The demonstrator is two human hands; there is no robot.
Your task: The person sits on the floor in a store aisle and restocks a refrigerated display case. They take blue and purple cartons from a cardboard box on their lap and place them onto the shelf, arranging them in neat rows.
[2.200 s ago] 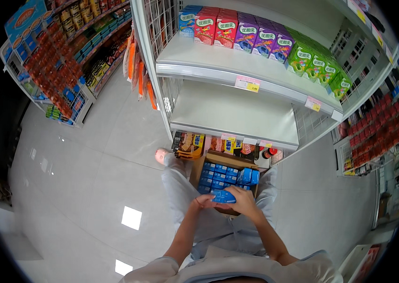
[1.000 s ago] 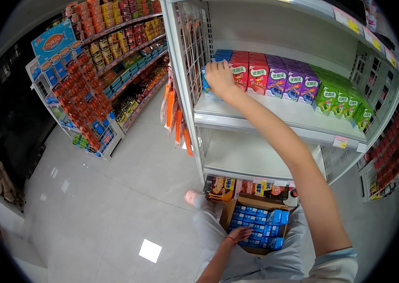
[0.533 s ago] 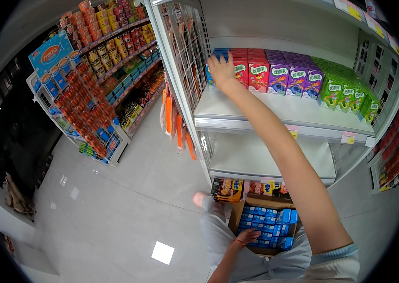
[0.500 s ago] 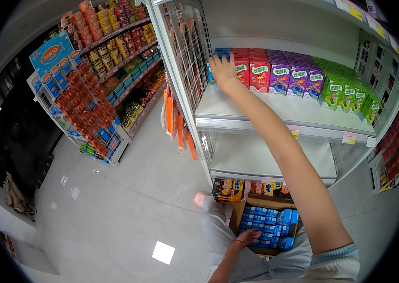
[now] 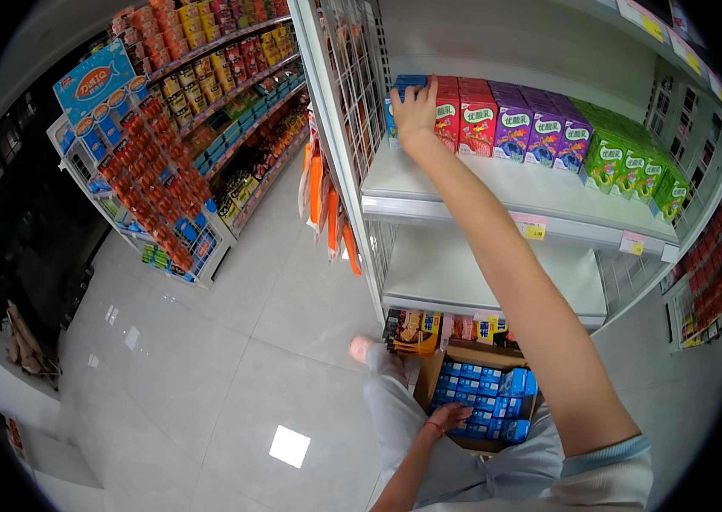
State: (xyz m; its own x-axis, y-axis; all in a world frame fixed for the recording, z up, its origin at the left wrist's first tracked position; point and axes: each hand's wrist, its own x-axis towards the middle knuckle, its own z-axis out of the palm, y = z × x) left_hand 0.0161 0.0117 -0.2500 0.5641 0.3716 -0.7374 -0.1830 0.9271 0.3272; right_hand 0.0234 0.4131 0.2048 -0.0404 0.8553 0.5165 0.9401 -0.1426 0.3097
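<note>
My right hand (image 5: pixel 415 118) reaches up to the left end of the upper shelf, its fingers curled over a blue drink carton (image 5: pixel 391 124) beside the wire side panel. The hand partly hides that carton and the red drink cartons (image 5: pixel 476 128) to its right. Low down, my left hand (image 5: pixel 451 416) lies with outstretched fingers on the blue drink cartons (image 5: pixel 478 392) packed in an open cardboard box (image 5: pixel 426 386). It grips nothing that I can make out. The box stands between my legs.
Purple cartons (image 5: pixel 513 136) and green cartons (image 5: pixel 610 162) continue the shelf row rightward. Below is a lower white shelf (image 5: pixel 480 269), with packaged food (image 5: pixel 416 328) beneath it. Orange packages (image 5: pixel 316 192) hang outside the wire panel. A snack rack (image 5: pixel 147 188) stands at left.
The view has shifted slightly. My right hand has moved a little to the right across the blue carton, toward the red ones. My left hand stays on the box's cartons.
</note>
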